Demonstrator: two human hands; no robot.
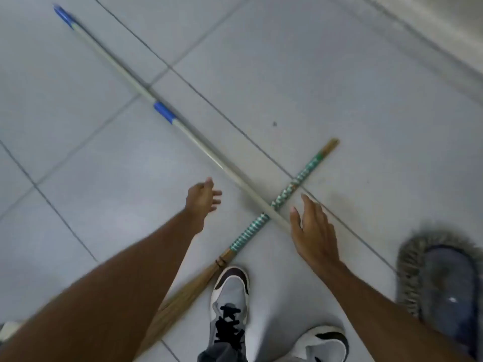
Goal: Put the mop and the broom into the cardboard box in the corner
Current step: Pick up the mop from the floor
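White-poled mop with blue collar [164, 112] lies crossed over the teal-wrapped straw broom [264, 220] between both spread, empty hands, left hand [202, 198] and right hand [311, 231]; poles look light, stiff, slick, so grab near the crossing.

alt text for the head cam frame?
Two open bare hands, left hand and right hand, reach down toward a mop lying crossed over a broom on a grey tiled floor, holding neither.
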